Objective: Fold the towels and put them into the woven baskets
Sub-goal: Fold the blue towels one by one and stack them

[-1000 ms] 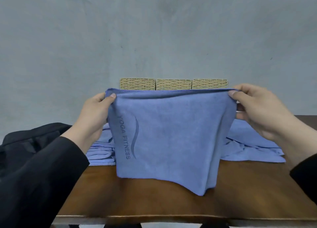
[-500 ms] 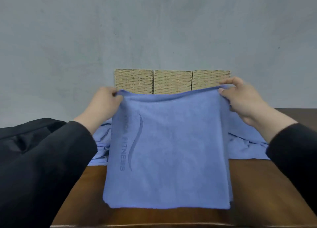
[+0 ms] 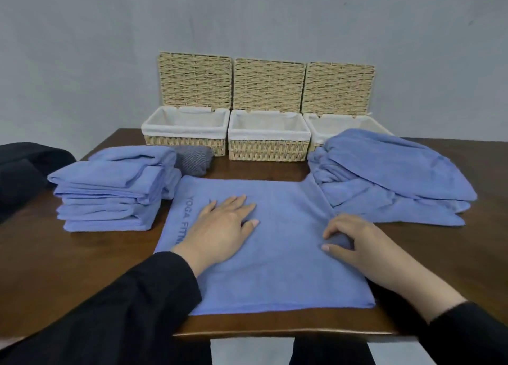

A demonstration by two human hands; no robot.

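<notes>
A blue towel [image 3: 275, 268] printed "YOGA FITNESS" lies flat on the brown table [image 3: 82, 268] in front of me. My left hand [image 3: 220, 227] rests palm down on its left half, fingers spread. My right hand [image 3: 357, 243] sits at the towel's right edge with the fingers curled, pinching a small bump of cloth. Three woven baskets stand in a row at the back with white liners and raised lids: left [image 3: 184, 142], middle [image 3: 268, 150], right [image 3: 357, 120]. No towel shows inside any of them.
A stack of folded blue towels [image 3: 110, 194] sits at the left, with a grey towel [image 3: 192, 159] behind it. A loose pile of blue towels [image 3: 390, 177] lies at the right, partly hiding the right basket. Black fabric [image 3: 24, 169] lies at the far left edge.
The towel was held up by its top corners in both hands; now it lies flat on the table. My left hand has let go and presses on it. The view has tilted down.
</notes>
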